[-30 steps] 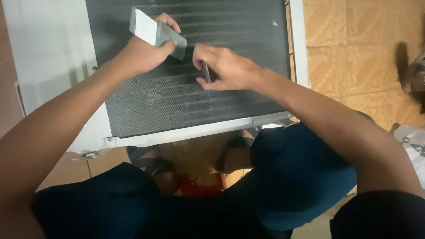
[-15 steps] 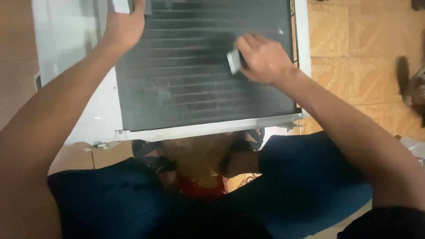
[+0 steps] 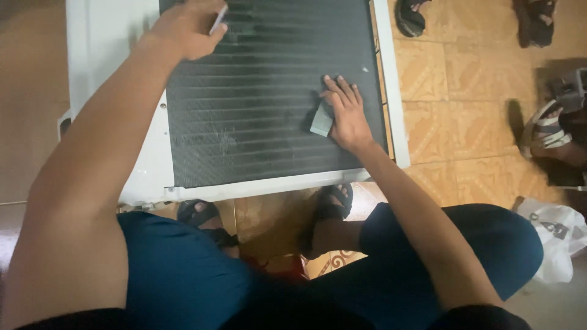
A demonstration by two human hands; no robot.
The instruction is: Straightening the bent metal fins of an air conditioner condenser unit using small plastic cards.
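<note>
A white air-conditioner unit (image 3: 110,55) lies flat on the floor with its dark finned coil (image 3: 263,116) facing up. My right hand (image 3: 345,113) presses a small grey-green comb-like tool (image 3: 321,120) flat against the fins near the coil's right side. My left hand (image 3: 186,27) rests at the coil's upper left and grips a thin pale flat object (image 3: 219,19), mostly hidden by the fingers. I squat over the unit's near edge in blue trousers and dark sandals (image 3: 199,214).
Orange patterned floor tiles (image 3: 446,79) lie to the right. Loose sandals (image 3: 409,15) sit at the top right. Another person's sandalled foot (image 3: 544,131) is at the far right. A white plastic bag (image 3: 559,235) lies by my right knee.
My right hand has slid the tool from the coil's middle over to its right side and lower. My left hand moved up and left toward the coil's top edge.
</note>
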